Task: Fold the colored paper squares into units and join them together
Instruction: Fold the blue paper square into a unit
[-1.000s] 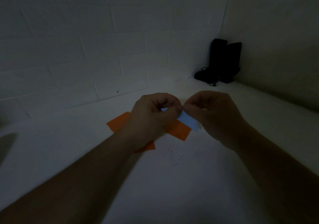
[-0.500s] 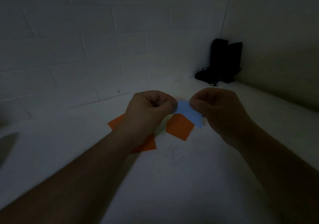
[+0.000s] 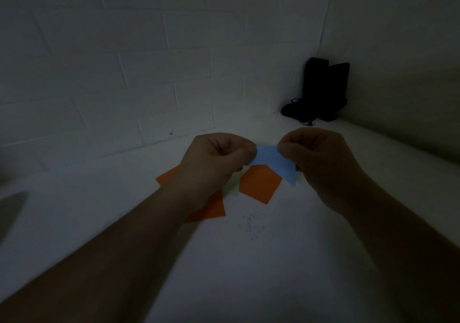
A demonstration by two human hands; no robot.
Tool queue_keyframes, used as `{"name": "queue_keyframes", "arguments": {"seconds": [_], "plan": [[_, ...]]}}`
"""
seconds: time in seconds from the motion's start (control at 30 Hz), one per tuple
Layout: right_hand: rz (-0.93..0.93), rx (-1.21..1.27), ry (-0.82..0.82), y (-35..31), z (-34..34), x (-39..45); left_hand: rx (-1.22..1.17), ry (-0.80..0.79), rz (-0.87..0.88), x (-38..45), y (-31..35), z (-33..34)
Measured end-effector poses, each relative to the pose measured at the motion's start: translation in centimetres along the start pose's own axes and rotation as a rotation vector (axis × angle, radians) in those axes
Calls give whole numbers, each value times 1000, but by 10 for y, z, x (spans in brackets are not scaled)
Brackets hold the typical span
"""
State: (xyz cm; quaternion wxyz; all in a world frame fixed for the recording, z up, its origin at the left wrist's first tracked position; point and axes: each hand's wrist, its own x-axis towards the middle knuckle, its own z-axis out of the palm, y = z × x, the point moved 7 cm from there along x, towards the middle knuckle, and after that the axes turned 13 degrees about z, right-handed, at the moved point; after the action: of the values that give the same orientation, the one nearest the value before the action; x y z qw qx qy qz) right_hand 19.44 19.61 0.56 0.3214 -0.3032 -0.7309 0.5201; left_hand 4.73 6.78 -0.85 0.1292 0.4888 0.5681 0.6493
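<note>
— White all over: the smooth white tabletop runs back into a corner where a painted white brick wall meets a plain pale side wall. The light is dim, so everything looks grey-blue.

— Anything standing in that corner?

— Two upright black box-shaped objects lean against the walls, with a dark tangle of cord at their foot. I cannot tell what they are, and no brand, label or writing can be read anywhere.

— And marks on the surface?

— A scatter of tiny dark specks near the middle, and a small reddish spot low on the brick wall.

— Where is the paper?

— A light blue folded paper piece is lifted above the tabletop between the hands. The left hand pinches its left edge with curled fingers; the right hand pinches its right edge, fingers likewise curled round it. Beneath lie flat orange paper squares: one orange square shows just below the blue piece, and another orange sheet is partly hidden under the left wrist.
</note>
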Motion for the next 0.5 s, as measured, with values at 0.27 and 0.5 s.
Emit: {"name": "queue_keyframes", "arguments": {"seconds": [0.27, 0.5], "plan": [[23, 35, -5, 2, -1, -1, 31, -32, -6, 1, 4, -1], [12, 41, 3, 1, -4, 0, 40, -37, -21, 3, 3, -2]]}}
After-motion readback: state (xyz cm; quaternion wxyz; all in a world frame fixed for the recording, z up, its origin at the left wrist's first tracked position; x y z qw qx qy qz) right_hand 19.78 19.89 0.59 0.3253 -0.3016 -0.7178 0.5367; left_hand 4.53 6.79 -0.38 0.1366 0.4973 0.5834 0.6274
